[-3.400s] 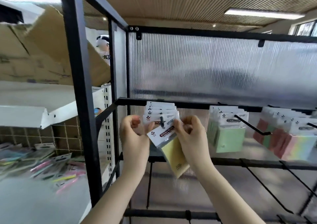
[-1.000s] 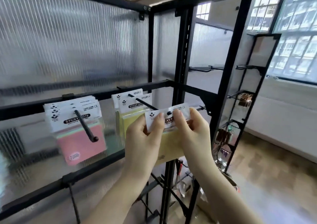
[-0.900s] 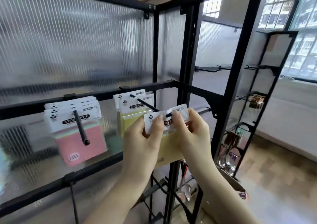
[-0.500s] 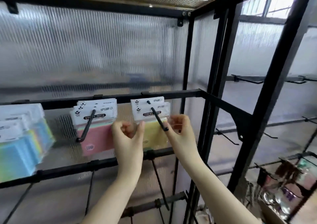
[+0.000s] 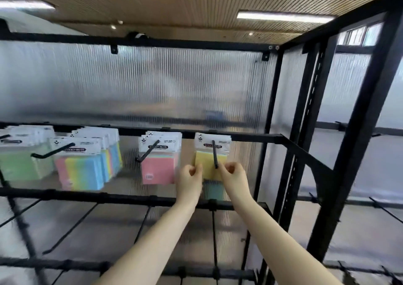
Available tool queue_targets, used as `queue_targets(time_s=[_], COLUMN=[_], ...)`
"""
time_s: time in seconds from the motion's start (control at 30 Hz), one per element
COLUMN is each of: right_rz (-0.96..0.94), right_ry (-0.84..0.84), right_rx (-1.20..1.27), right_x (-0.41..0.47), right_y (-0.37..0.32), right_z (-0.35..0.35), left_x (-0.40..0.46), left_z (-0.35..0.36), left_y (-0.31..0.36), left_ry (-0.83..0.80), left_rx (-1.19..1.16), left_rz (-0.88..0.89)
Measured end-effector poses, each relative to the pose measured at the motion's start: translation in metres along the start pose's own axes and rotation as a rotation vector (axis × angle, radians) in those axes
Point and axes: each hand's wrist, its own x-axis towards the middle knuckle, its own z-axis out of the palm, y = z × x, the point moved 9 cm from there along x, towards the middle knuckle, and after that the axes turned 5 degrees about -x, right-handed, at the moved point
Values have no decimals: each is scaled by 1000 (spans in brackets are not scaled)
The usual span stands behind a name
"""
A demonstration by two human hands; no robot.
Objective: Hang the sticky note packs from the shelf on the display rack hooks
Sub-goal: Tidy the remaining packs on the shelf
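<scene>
Now that the yellow pack (image 5: 211, 162) hangs on its hook (image 5: 214, 153), both hands, left hand (image 5: 189, 179) and right hand (image 5: 234, 176), have let go, fingers curled.

Packs (image 5: 212, 147) on rightmost hook (image 5: 214, 153); hands (image 5: 212, 175) below.

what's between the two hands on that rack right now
In the head view, the yellow sticky note pack hangs between the left hand and right hand, on a black hook whose tip ends just beside the right hand's fingers.
</scene>
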Motion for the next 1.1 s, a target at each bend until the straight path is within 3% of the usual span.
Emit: queue_targets(time_s=[0.13,0.23,0.33,0.5,0.77,1.1], right_rz=[107,213,178,-48,-174,-407], right_ry=[-108,-325,-459,-372,-548,-743], right_rx=[-114,-281,-386,-489,-525,-541], right_x=[-8,-29,-50,-71,-127,-237], right_y=[20,44,53,24,-36,-134], right_z=[5,18,31,56,155,330], left_x=[-20,-40,-60,-74,-79,-87], left_z=[2,-2,-21,-81,-203,-424], left_y=[-15,-31,-38,-21,-14,-20], left_ry=[-106,-275,-343,-233,-103,130], left_rx=[124,377,476,632,794,1014], left_rz=[-96,-175,-219,-108,-158,-208])
